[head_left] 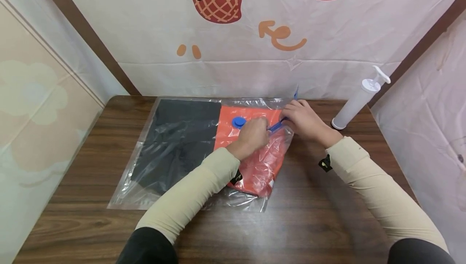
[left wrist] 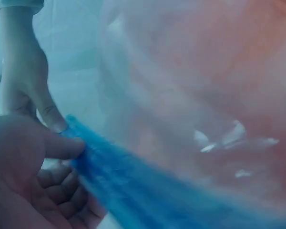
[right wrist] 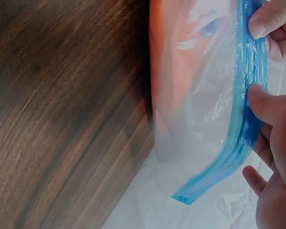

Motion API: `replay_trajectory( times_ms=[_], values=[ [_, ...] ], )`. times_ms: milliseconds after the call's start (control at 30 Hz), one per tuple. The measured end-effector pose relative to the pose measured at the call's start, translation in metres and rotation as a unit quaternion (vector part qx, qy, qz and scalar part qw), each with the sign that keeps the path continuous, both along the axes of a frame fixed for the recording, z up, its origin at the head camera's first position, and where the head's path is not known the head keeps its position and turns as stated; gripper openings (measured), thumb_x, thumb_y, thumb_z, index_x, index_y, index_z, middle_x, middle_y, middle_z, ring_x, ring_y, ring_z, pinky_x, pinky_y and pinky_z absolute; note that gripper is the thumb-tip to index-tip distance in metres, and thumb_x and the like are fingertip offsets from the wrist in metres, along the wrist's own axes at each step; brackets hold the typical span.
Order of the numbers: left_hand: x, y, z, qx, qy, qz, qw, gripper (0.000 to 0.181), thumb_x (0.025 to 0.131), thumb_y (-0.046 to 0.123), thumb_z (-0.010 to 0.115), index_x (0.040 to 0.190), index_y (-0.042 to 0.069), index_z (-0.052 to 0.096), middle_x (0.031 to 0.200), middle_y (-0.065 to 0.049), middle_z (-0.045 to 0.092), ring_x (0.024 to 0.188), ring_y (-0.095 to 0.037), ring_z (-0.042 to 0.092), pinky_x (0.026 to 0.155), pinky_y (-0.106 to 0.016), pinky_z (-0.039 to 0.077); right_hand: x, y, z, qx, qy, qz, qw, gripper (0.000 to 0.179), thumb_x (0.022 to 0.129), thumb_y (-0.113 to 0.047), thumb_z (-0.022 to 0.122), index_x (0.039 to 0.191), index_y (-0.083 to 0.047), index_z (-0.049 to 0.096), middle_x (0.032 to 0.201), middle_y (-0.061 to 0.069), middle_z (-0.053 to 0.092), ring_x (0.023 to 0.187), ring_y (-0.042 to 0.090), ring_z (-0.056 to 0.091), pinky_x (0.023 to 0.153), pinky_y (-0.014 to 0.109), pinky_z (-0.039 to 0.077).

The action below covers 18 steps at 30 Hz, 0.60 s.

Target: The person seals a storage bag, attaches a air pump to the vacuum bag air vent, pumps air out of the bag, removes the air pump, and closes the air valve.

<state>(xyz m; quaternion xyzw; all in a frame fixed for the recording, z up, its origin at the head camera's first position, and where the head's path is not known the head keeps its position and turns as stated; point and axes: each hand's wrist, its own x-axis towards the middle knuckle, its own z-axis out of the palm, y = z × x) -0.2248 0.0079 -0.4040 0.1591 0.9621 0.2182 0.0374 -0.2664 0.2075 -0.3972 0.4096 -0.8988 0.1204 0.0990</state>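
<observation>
A clear vacuum storage bag (head_left: 125,193) lies on the table with dark fabric (head_left: 178,134) and orange fabric (head_left: 225,136) inside. Its round blue valve (head_left: 239,122) sits over the orange part. My left hand (head_left: 253,135) pinches the blue zip seal (right wrist: 251,62) at the bag's right end, which is lifted off the table. Farther along the same strip, my right hand (head_left: 306,120) pinches it between thumb and fingers, as the right wrist view shows. The strip's free end hangs past the right hand.
A white hand pump (head_left: 353,104) stands upright at the table's back right. The wooden table (head_left: 320,223) extends in front of the bag. Printed cloth (head_left: 145,25) hangs behind the table and along both sides.
</observation>
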Motion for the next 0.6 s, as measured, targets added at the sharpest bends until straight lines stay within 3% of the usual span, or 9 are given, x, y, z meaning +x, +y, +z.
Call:
replay_trajectory(
  times_ms=[133,267,600],
  values=[
    [-0.002,0.001,0.003,-0.003,0.011,0.000,0.9999,0.013,0.094,0.018,0.068,0.086,0.009,0.066,0.076,-0.002,0.065,0.065,-0.017,0.059,0.054,-0.030,0.046,0.000,-0.001,-0.001,0.000,0.010,-0.002,0.9999,0.005,0.092,-0.008,0.073,0.092,-0.009,0.068,0.097,0.007,0.067,0.101,0.030,0.056,0.097,0.055,0.037],
    [-0.005,0.004,0.002,0.019,0.030,0.005,0.9994,0.013,0.095,0.021,0.072,0.090,0.010,0.067,0.079,0.001,0.065,0.069,-0.014,0.061,0.059,-0.029,0.048,0.002,-0.002,-0.002,-0.010,0.016,-0.008,0.9998,0.006,0.091,-0.005,0.073,0.094,-0.007,0.068,0.097,0.007,0.066,0.101,0.031,0.055,0.098,0.055,0.036],
    [-0.007,0.010,-0.002,0.062,0.046,0.015,0.9969,0.014,0.096,0.017,0.069,0.084,0.010,0.066,0.077,0.000,0.065,0.071,-0.016,0.062,0.065,-0.031,0.050,0.003,-0.003,-0.008,-0.033,0.038,-0.009,0.9987,0.008,0.091,-0.001,0.071,0.093,-0.008,0.067,0.095,0.007,0.065,0.100,0.031,0.055,0.100,0.057,0.035]
  ],
)
